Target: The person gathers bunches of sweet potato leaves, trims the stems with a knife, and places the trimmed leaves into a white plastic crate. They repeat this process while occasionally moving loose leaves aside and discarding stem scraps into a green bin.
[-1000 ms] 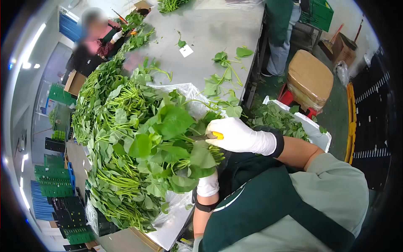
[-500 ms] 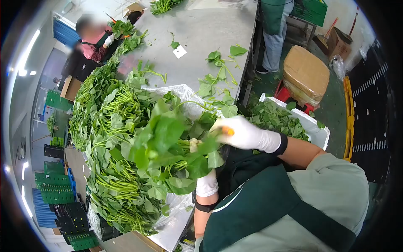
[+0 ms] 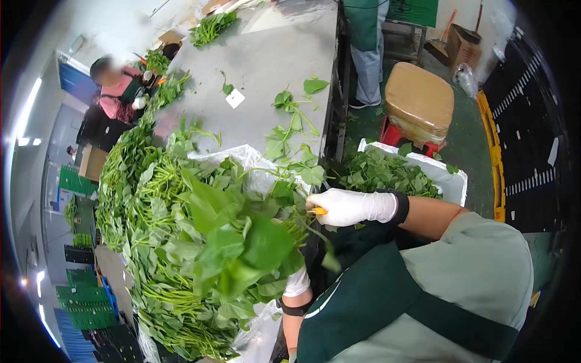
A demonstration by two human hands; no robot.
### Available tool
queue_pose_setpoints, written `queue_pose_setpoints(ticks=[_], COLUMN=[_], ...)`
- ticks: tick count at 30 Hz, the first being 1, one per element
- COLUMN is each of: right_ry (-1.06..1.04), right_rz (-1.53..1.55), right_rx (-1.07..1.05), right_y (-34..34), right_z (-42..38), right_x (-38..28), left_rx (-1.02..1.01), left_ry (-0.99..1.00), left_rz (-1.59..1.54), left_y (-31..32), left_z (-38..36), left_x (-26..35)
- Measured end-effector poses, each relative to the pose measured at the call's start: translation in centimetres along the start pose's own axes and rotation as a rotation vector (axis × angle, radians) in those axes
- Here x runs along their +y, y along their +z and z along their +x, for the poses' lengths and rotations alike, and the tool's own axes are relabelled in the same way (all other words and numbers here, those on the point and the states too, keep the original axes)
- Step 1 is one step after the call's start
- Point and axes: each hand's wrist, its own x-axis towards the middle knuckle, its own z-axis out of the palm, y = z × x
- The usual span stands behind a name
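My left hand, in a white glove, is mostly hidden behind a bunch of leafy greens that it holds up over the pile. The bunch's broad leaves spread left, and its stems point toward my right hand. My right hand, also gloved in white, is closed around a small tool with an orange handle; the tool's working end cannot be made out. It is beside the stem ends of the bunch. A large heap of leafy greens with long green stems lies under and left of my hands.
Loose sprigs and a white card lie on the metal table. A white box of leaves stands right, near a taped brown carton on a red stool. A co-worker works at far left; another person's legs show behind.
My right hand has moved slightly down and right along the stems. The bunch has tilted and shifted down, its leaves now covering my left fingers. The view has shifted a little.
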Motion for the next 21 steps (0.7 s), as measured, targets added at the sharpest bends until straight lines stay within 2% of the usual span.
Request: queue_pose_setpoints(ticks=[2, 3, 5, 6, 7, 8, 9, 13, 15, 18, 20, 21], right_ry=[-0.001, 0.004, 0.027, 0.179, 0.199, 0.235, 0.202, 0.142, 0.038, -0.075, -0.314, -0.345], right_rz=[-0.074, -0.075, -0.101, -0.253, -0.295, -0.256, -0.259, -0.387, -0.443, -0.478, -0.438, -0.437], right_rx=[-0.013, -0.003, -0.003, 0.035, 0.125, 0.197, 0.206, 0.354, 0.406, 0.367, 0.461, 0.451], right_y=[-0.6, -0.8, -1.0, -1.6, -2.1, -2.8, -3.5, -4.8, -5.1, -4.6, -4.0, -3.9], right_z=[-0.1, -0.2, -0.7, -0.8, -1.4, -1.8, -2.2, -0.4, 1.7, 6.9, 9.9, 10.6], right_x=[0.6, 1.0, 2.6, 3.4, 4.6, 5.7, 6.4, 4.6, 3.0, 2.2, 1.9, 1.1], left_rx=[-0.074, -0.084, -0.043, -0.07, -0.065, -0.045, -0.016, -0.034, 0.021, 0.142, 0.196, 0.193], left_ry=[-0.234, -0.238, -0.065, 0.021, 0.02, 0.0, -0.01, -0.129, -0.139, -0.279, -0.319, -0.297], left_rz=[0.012, 0.01, 0.001, -0.017, -0.011, -0.159, -0.309, -0.437, -0.382, -0.229, -0.116, -0.016], left_y=[0.7, 0.3, -0.1, -0.6, -0.8, -1.0, -1.2, -0.7, 0.0, 0.9, 0.9, 0.9], left_z=[-0.6, -0.4, 0.1, 0.3, 0.7, 1.1, 1.5, 2.2, 2.0, 1.4, 1.3, 1.3], left_x=[0.9, 0.3, -0.9, -0.4, 0.6, 1.5, 2.1, 2.4, 2.0, 1.9, 1.5, 1.2])
